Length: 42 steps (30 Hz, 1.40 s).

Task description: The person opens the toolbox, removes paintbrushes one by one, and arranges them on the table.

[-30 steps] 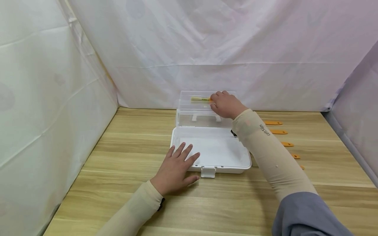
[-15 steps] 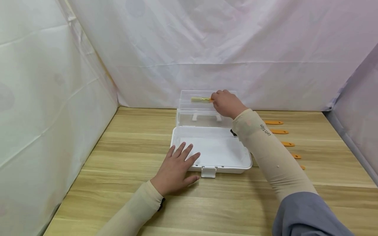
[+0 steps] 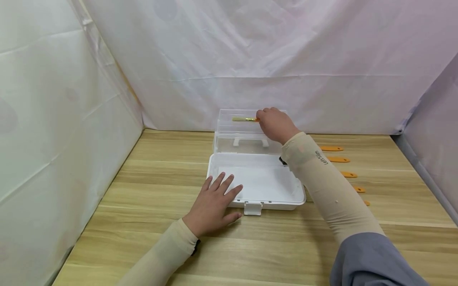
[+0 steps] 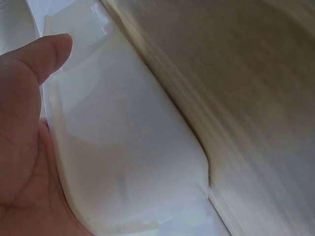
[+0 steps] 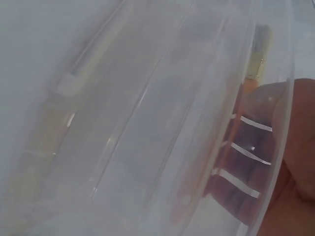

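In the head view a paintbrush (image 3: 245,118) with pale bristles, gold ferrule and orange handle lies level over the clear compartment tray (image 3: 232,126) at the back of a white plastic box (image 3: 272,186). My right hand (image 3: 277,125) pinches its handle, most of which the hand hides. Seen through clear plastic in the right wrist view, the brush (image 5: 261,51) is inside the tray wall with the curled fingers (image 5: 241,162). My left hand (image 3: 212,206) rests with spread fingers on the box's front left corner. Its thumb (image 4: 54,51) lies along the front wall in the left wrist view.
Several orange handles (image 3: 331,148) lie in a row on the wooden table (image 3: 150,182), right of the box and partly behind the right forearm. The box's clear latch (image 3: 252,208) hangs at the front. White cloth (image 3: 179,91) rises behind and beside the table.
The right hand and brush have shifted slightly up and right. The thumb, visible below the handle a second ago, is now tucked in. The left hand stays in place.
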Each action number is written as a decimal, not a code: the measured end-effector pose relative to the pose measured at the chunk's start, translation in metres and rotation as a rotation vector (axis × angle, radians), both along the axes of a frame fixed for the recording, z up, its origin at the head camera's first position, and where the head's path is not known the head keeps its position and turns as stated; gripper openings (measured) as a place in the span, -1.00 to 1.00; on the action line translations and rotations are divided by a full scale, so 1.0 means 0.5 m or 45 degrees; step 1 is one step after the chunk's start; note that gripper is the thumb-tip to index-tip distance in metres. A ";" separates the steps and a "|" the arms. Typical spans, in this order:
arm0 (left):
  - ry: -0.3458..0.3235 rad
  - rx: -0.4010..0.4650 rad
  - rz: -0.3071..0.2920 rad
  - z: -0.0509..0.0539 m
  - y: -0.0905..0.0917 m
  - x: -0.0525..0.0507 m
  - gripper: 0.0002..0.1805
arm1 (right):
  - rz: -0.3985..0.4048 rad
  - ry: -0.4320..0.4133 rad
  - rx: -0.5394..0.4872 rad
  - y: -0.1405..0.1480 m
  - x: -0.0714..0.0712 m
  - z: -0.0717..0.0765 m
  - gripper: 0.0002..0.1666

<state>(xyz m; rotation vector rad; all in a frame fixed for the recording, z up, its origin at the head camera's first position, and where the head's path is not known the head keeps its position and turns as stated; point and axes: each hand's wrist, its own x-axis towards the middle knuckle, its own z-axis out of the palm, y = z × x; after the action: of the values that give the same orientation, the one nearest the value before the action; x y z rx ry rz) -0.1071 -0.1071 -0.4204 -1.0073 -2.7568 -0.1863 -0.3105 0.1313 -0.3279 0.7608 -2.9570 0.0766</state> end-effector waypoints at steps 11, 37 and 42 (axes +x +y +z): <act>-0.017 -0.008 0.010 -0.002 0.002 -0.002 -0.23 | 0.016 0.120 0.044 0.001 -0.004 -0.006 -0.75; -0.024 -0.005 0.024 0.002 0.012 -0.003 -0.40 | 0.011 0.208 -0.004 0.064 0.055 0.064 -0.75; -0.024 -0.023 0.028 0.004 0.016 -0.003 -0.48 | 0.022 0.236 -0.034 0.087 0.086 0.071 -0.79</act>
<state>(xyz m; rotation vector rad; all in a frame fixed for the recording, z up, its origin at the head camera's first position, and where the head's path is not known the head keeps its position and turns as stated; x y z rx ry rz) -0.1084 -0.0993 -0.4185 -0.9848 -2.7899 -0.1687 -0.2677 0.1750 -0.2926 0.7462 -2.7697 0.0439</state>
